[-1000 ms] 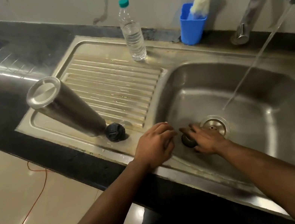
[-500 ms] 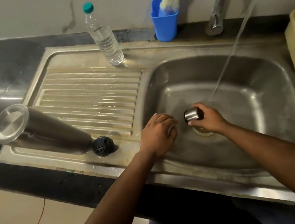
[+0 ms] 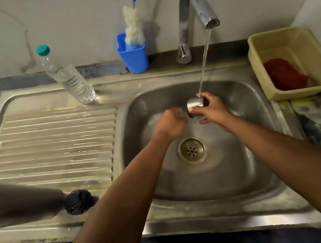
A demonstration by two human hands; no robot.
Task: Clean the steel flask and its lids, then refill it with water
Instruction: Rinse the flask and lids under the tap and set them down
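Note:
My right hand (image 3: 211, 110) grips a small steel lid cup (image 3: 194, 103) over the sink basin (image 3: 248, 161), right under the stream of water from the tap (image 3: 194, 14). Just left of the cup is my left hand (image 3: 169, 123), fingers curled and holding nothing I can see. The steel flask (image 3: 13, 203) lies on its side at the lower left of the draining board (image 3: 51, 140), blurred, with a black inner lid (image 3: 78, 201) at its mouth.
A clear plastic water bottle (image 3: 68, 79) with a green cap stands at the back of the draining board. A blue holder (image 3: 134, 57) with a bottle brush (image 3: 134, 25) sits by the wall. A beige basket (image 3: 306, 78) with a red cloth (image 3: 284, 76) is at the right.
My right hand picked the steel lid cup up from near the drain and raised it into the water stream. My left hand followed beside it. The view shifted right.

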